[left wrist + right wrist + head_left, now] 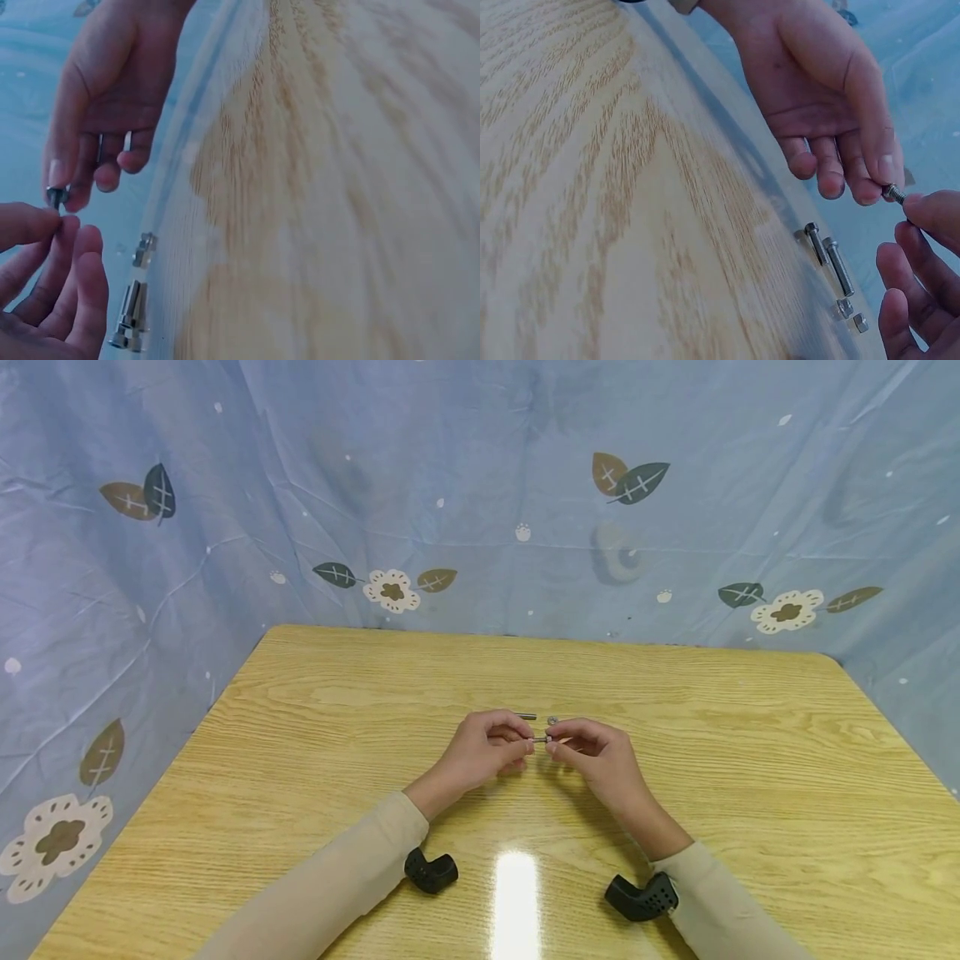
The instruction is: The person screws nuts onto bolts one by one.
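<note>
A small threaded screw (pixel 539 740) sits between the two hands near the center of the head view, raised off the wooden tabletop (pixel 300 752). Its long axis runs nearly level across the frame, in line with the gap between the fingertips. The left hand (pixel 483 749) pinches its left end between thumb and fingers; the right hand (pixel 600 760) pinches the opposite end, where a wider metal piece (pixel 57 196) shows. That piece looks like a nut, though the fingers hide too much to be sure. Neither hand is clearly nearer, since both touch the pair; the remaining fingers are loosely bent in the wrist views.

Just above the fingertips in the head view lie loose parts. The right wrist view shows them best, toward the lower right: two socket-head screws (pixel 840 268) side by side, roughly parallel, with two nuts (pixel 844 307) just beyond their threaded ends. In the head view, the visible loose screw lies nearer the left hand, and the visible nut just above the right fingertips.
</note>
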Tool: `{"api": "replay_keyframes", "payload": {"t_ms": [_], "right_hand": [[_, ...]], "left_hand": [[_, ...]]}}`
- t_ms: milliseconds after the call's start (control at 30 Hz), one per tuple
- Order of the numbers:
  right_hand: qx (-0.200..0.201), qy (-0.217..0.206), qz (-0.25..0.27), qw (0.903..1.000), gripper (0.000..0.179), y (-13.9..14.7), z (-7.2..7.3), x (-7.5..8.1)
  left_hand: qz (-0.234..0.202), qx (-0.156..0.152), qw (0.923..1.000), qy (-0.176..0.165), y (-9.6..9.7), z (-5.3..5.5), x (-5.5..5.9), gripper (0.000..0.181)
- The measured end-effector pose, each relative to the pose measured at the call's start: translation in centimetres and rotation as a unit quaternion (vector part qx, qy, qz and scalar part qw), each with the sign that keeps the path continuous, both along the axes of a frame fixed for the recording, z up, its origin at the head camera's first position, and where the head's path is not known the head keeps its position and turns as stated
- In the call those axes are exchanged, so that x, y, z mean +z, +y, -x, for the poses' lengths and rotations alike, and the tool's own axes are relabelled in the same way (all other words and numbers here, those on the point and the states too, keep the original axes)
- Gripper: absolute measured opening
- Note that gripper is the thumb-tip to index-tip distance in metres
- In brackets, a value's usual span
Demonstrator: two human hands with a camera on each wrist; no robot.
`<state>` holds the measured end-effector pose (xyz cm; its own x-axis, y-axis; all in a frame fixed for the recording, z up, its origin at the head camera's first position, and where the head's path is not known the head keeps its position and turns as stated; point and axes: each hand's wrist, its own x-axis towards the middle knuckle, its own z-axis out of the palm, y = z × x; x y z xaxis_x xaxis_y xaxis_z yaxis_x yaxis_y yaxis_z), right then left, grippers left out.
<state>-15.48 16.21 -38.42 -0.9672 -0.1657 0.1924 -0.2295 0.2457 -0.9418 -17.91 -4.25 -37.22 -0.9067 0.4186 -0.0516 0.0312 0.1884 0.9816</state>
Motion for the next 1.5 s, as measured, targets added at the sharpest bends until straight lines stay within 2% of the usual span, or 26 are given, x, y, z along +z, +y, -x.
{"api": "replay_keyframes", "payload": {"t_ms": [367, 567, 833, 1067, 1167, 1367, 1500], "right_hand": [[-0.005, 0.005, -0.013, 0.9999, 0.026, -0.14, -0.04, -0.14], [-0.007, 0.001, -0.021, 0.9998, 0.024, -0.25, -0.24, 0.0], [-0.003, 0.0, -0.014, 0.9999, 0.026, -0.08, -0.17, -0.18], [-0.009, 0.012, -0.011, 0.9998, 0.023, -0.08, -0.18, -0.2], [-0.009, 0.014, -0.006, 0.9998, 0.023, -0.11, -0.2, -0.22], [-0.009, 0.024, -0.001, 0.9997, 0.022, -0.25, -0.18, -0.22], [-0.008, 0.022, -0.001, 0.9997, 0.023, -0.32, -0.21, -0.18]], "left_hand": [[-0.019, 0.02, 0.9992, 0.03, 0.09, -0.02, 0.03, 0.017], [-0.008, 0.035, 0.9984, 0.044, 0.1, -0.12, 0.05, 0.014], [-0.005, 0.031, 0.9982, 0.051, 0.03, -0.17, 0.03, 0.021], [-0.001, 0.016, 0.9988, 0.047, -0.1, -0.14, -0.2, 0.022], [-0.013, 0.011, 0.9991, 0.039, -0.07, -0.12, -0.24, 0.022], [-0.055, 0.019, 0.9977, 0.034, 0.14, -0.01, -0.24, 0.023], [-0.044, 0.031, 0.9973, 0.052, 0.15, -0.11, -0.17, 0.02]]}}
